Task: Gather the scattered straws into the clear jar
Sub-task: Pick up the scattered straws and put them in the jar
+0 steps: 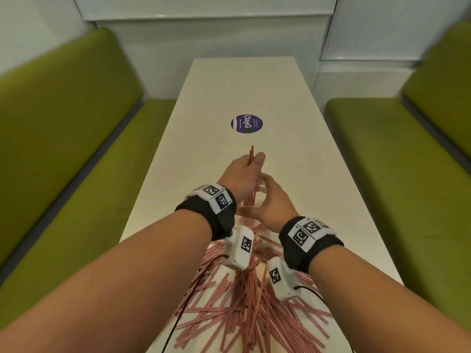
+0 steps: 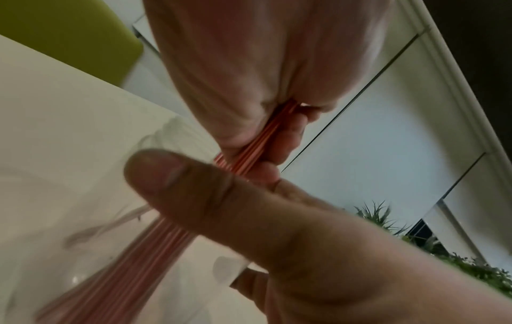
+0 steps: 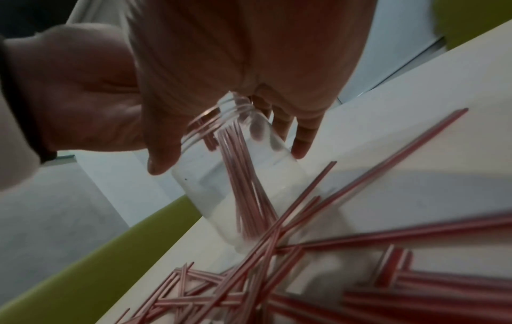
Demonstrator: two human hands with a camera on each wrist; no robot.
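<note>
- A long, narrow cream tabletop (image 1: 244, 85) runs away from the camera down the middle of the booth.
- Olive-green upholstered bench seats flank the tabletop, one on its left (image 1: 63, 128), one on its right (image 1: 397, 149).
- Pale glossy wall panels (image 1: 204, 34) rise beyond the tabletop's far end.
- A round purple sticker (image 1: 247, 123) lies on the tabletop.

Head view high, facing down the table (image 1: 254, 93), wrist views close, sharing the jar (image 3: 238, 175)

We stretch both forearms forward, wrists close together. Our left hand (image 1: 244, 174) is curled tight — a fist. Our right hand (image 1: 271, 203) curves beside it — fingers bent, thumb apart.
</note>
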